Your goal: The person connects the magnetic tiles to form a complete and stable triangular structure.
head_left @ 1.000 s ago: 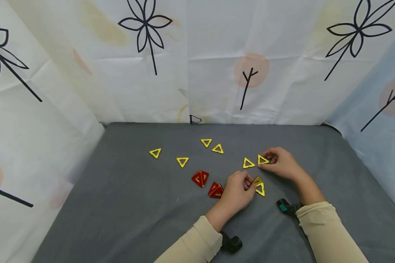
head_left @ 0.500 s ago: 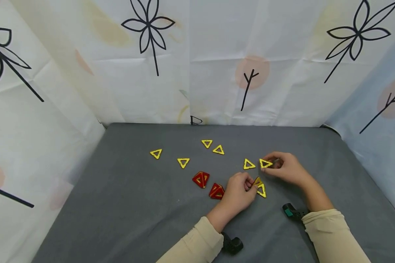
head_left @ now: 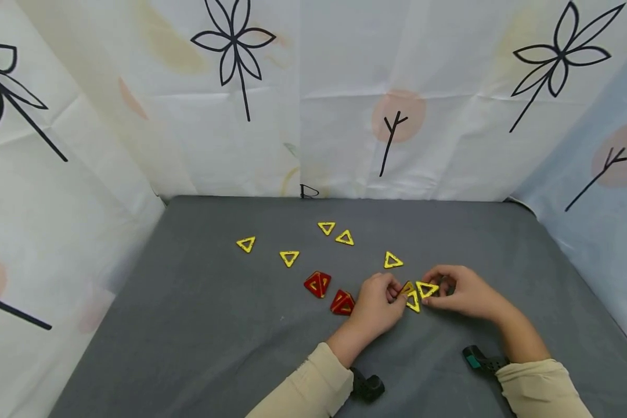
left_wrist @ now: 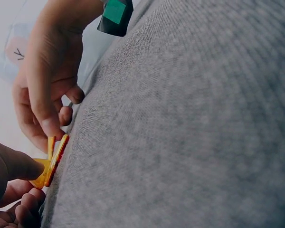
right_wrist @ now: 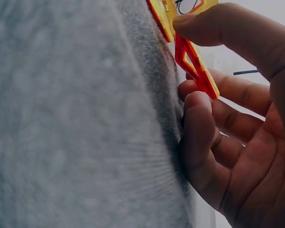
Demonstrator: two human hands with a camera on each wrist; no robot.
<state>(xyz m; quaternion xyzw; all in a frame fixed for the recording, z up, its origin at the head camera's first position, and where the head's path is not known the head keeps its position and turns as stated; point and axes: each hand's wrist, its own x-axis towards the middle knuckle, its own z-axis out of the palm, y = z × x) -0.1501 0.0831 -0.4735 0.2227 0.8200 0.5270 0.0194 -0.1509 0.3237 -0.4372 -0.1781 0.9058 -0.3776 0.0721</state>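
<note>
pass: gray cloth (head_left: pixel 198 325) left of red pyramids (head_left: pixel 317 284) | block rightward: left grip (head_left: pixel 378 302)

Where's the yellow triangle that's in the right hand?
In the head view, the yellow triangle is right of the middle, pinched in the right hand. It's just right of the two yellow triangles by the left hand.

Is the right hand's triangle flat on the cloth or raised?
Raised, at least at one corner: the right wrist view shows the right hand pinching the triangle, that corner clear of the cloth.
</note>
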